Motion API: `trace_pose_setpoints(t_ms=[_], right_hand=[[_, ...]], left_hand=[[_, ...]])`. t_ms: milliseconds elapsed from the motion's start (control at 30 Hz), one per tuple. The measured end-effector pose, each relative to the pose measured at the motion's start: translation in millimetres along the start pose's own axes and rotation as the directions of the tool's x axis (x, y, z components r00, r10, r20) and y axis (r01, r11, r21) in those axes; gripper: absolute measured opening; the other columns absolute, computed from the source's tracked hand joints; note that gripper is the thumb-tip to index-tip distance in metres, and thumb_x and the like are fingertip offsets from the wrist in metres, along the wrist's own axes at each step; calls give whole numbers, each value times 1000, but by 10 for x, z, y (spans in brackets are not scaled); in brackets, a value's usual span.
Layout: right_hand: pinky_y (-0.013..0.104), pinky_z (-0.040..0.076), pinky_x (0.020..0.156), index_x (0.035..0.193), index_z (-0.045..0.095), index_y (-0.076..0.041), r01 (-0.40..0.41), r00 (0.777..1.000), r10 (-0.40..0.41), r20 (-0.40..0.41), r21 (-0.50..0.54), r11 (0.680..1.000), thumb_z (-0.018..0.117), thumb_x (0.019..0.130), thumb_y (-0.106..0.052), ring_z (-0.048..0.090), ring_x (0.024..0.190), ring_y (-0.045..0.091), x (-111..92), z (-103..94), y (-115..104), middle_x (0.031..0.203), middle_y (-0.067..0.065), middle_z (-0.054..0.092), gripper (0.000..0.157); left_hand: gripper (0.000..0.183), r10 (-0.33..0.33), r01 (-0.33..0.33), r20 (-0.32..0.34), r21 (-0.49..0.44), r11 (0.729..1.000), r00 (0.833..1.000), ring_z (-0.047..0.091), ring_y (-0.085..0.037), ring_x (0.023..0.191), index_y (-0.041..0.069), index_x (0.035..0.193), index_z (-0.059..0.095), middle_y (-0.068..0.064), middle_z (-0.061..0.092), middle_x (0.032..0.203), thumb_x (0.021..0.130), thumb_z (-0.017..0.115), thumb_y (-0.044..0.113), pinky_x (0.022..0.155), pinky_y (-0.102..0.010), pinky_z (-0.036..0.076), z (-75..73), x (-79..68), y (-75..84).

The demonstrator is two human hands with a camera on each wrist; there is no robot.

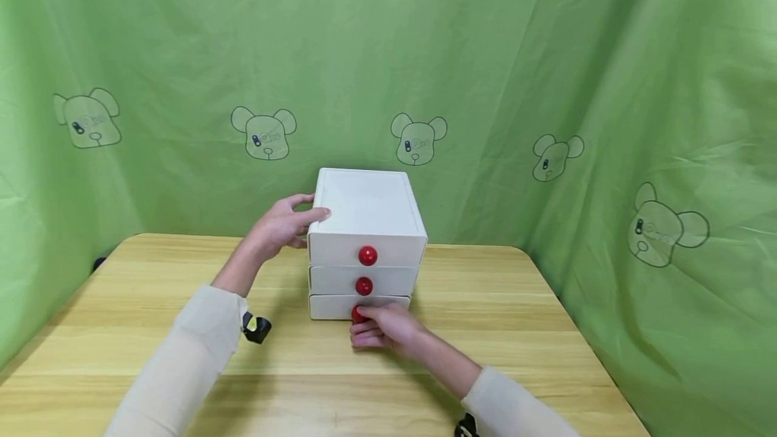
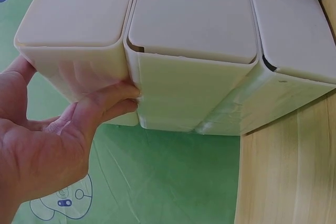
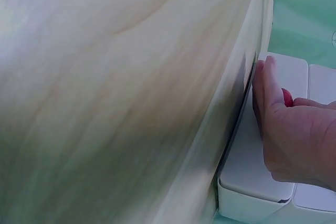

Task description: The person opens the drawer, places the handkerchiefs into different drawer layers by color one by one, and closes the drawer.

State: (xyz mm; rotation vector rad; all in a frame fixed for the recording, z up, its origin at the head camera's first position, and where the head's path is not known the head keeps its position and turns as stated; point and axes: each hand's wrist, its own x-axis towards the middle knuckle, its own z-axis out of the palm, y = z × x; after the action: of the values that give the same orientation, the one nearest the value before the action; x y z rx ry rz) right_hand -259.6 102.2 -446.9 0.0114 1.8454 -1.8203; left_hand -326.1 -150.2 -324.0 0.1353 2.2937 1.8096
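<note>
A white three-drawer cabinet stands on the wooden table, with one round red knob on each drawer front. My left hand steadies its upper left side, thumb laid over the top edge and fingers extended against the side wall. In the left wrist view these fingertips press the white side panel. Low at the front, my right hand pinches the bottom drawer's red knob between thumb and fingers. That knob is partly hidden by the hand. The top knob and middle knob are untouched.
Around the wooden table hangs a green curtain printed with bear heads, close behind the cabinet. A black strap piece shows at the left sleeve, and another at the right sleeve.
</note>
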Motion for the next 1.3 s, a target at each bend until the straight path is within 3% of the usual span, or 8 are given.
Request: trace_pose_setpoints(t_ms=[333,633,833,1133,1300], right_hand=[[42,63,87,125,58,13,5,1000,-5,21,12,1000,58,102,-14,76,86,30,29,-20,-24,106,32,71,35],[43,63,86,123,59,12,-3,999,1,36,46,999,59,100,-11,76,81,27,87,-79,-23,99,29,73,33],[42,63,85,125,58,12,-2,999,0,32,54,999,59,100,-10,77,81,28,102,-101,-22,98,29,73,34],[42,63,85,124,59,12,-6,1000,4,30,63,998,59,100,-10,77,81,28,102,-105,-14,99,29,74,33],[42,63,86,126,58,12,-9,999,7,34,56,998,59,100,-12,77,83,28,102,-104,-17,100,28,74,35]], left_hand=[[86,-14,14,0,8,1000,1000,60,-35,125,15,162,24,-18,62,137,94,70,40,92,-40,61,-10,-14,12],[86,-2,2,5,-4,1000,1000,65,-20,96,14,162,22,-15,66,122,95,70,38,87,-36,62,-12,-6,8],[87,-10,10,10,-2,1000,1000,65,-24,106,15,163,21,-19,63,132,95,70,37,91,-37,61,-6,3,1],[87,-20,20,4,-3,1000,1000,63,-27,111,15,163,21,-20,61,135,95,70,39,94,-39,60,4,-10,13],[87,-22,22,-3,3,1000,1000,59,-34,124,15,163,21,-20,57,141,95,70,41,98,-43,58,0,-5,7]])
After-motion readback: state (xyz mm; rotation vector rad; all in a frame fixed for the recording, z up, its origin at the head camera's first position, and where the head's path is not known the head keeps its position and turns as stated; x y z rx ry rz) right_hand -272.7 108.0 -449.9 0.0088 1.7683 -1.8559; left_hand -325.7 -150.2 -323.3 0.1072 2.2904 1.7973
